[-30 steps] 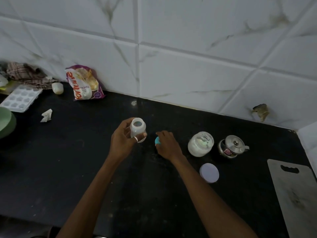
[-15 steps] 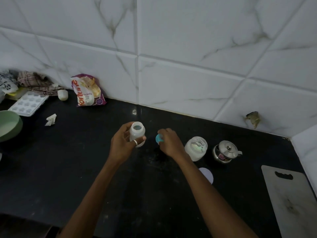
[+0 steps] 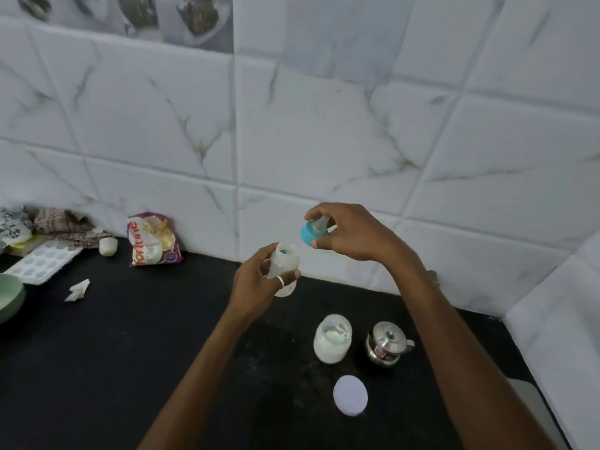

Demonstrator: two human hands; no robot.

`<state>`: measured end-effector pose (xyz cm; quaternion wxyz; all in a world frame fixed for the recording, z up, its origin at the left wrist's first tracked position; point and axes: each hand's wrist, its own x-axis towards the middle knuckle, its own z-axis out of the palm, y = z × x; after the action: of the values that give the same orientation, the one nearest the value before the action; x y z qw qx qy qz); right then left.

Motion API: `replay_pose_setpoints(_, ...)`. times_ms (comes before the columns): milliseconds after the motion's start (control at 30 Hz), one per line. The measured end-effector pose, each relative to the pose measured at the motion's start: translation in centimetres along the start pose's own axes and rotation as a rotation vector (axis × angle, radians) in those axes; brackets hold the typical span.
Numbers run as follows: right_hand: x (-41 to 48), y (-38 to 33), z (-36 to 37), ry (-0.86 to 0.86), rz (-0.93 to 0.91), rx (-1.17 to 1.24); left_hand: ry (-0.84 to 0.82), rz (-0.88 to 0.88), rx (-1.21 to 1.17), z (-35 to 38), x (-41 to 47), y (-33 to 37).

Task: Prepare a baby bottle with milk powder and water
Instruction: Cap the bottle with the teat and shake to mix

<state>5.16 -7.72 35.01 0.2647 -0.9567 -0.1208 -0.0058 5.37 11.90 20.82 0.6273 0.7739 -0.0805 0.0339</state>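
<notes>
My left hand [image 3: 256, 287] grips a small translucent baby bottle [image 3: 284, 264], held above the black counter [image 3: 130, 336] with its mouth uncapped. My right hand [image 3: 354, 233] holds the teal collar with its clear teat [image 3: 311, 231] a little above and to the right of the bottle's mouth, apart from it. An uncovered jar of white milk powder [image 3: 331, 339] stands on the counter below my right forearm, and its round white lid [image 3: 350, 395] lies flat in front of it. A small steel kettle [image 3: 386, 344] with its lid on stands right of the jar.
A purple and white packet [image 3: 152, 240] leans on the tiled wall at the back left. A small white cup [image 3: 108, 246], an ice tray [image 3: 42, 261], crumpled paper [image 3: 78, 290] and a green bowl [image 3: 9, 295] are at the left. A cutting board's corner [image 3: 532, 404] shows at the right.
Both hands have risen from the counter. My right hand has lifted the teal teat collar up above the bottle's mouth. The camera has tilted upward, showing more wall.
</notes>
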Motion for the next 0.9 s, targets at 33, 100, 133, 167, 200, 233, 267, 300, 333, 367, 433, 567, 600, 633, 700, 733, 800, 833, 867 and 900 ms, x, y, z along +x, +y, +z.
replay_pose_setpoints(33, -0.1, -0.6, -1.2, -0.012, -0.025, -0.003, -0.008, 0.020, -0.008, 0.5, 0.3, 0.9)
replay_pose_setpoints(100, -0.1, -1.6, -3.2, -0.040, -0.072, -0.028, -0.030, 0.053, -0.020, 1.2, 0.7, 2.7)
replay_pose_setpoints(133, -0.1, -1.9, -4.0, -0.052, -0.091, -0.045, -0.045, 0.068, -0.022, 1.5, 0.9, 3.6)
replay_pose_setpoints(167, -0.1, -2.2, -4.8, -0.064, -0.108, -0.062, -0.065, 0.080, -0.024, 1.8, 1.0, 4.4)
replay_pose_setpoints(200, -0.1, -2.4, -5.4, -0.075, -0.123, -0.077, -0.084, 0.086, -0.020, 2.0, 1.2, 5.0)
replay_pose_setpoints(233, -0.1, -2.5, -6.0, -0.086, -0.137, -0.091, -0.101, 0.092, -0.015, 2.1, 1.3, 5.6)
replay_pose_setpoints(267, -0.2, -2.6, -6.5, -0.100, -0.149, -0.103, -0.118, 0.098, -0.007, 2.2, 1.4, 6.2)
replay_pose_setpoints(300, -0.2, -2.7, -6.9, -0.116, -0.157, -0.115, -0.136, 0.106, 0.003, 2.2, 1.5, 6.7)
replay_pose_setpoints(333, -0.2, -2.7, -7.1, -0.136, -0.163, -0.128, -0.152, 0.109, 0.016, 2.2, 1.5, 7.1)
replay_pose_setpoints(367, -0.3, -2.6, -7.3, -0.156, -0.168, -0.145, -0.165, 0.115, 0.028, 2.2, 1.5, 7.5)
replay_pose_setpoints(433, -0.3, -2.5, -7.6, -0.186, -0.173, -0.173, -0.188, 0.126, 0.040, 2.2, 1.5, 8.0)
replay_pose_setpoints(567, -0.5, -2.2, -7.8, -0.216, -0.179, -0.174, -0.219, 0.123, 0.031, 2.1, 1.2, 8.6)
replay_pose_setpoints(600, -0.6, -2.2, -7.8, -0.222, -0.182, -0.175, -0.222, 0.119, 0.026, 2.0, 1.1, 8.7)
replay_pose_setpoints(633, -0.6, -2.2, -7.7, -0.226, -0.182, -0.172, -0.225, 0.118, 0.020, 2.0, 1.0, 8.8)
replay_pose_setpoints(700, -0.8, -2.2, -7.7, -0.230, -0.176, -0.158, -0.229, 0.120, 0.015, 1.9, 0.8, 8.9)
replay_pose_setpoints(733, -0.9, -2.2, -7.6, -0.228, -0.173, -0.154, -0.226, 0.119, 0.016, 1.9, 0.8, 8.9)
replay_pose_setpoints(800, -1.0, -2.3, -7.4, -0.218, -0.172, -0.160, -0.214, 0.119, 0.019, 1.9, 0.7, 8.8)
replay_pose_setpoints(833, -1.0, -2.3, -7.3, -0.207, -0.172, -0.170, -0.202, 0.122, 0.022, 2.0, 0.6, 8.8)
replay_pose_setpoints(867, -1.1, -2.4, -7.1, -0.194, -0.169, -0.182, -0.187, 0.131, 0.025, 2.0, 0.5, 8.7)
replay_pose_setpoints(900, -1.1, -2.6, -7.0, -0.180, -0.160, -0.192, -0.168, 0.140, 0.027, 2.2, 0.5, 8.7)
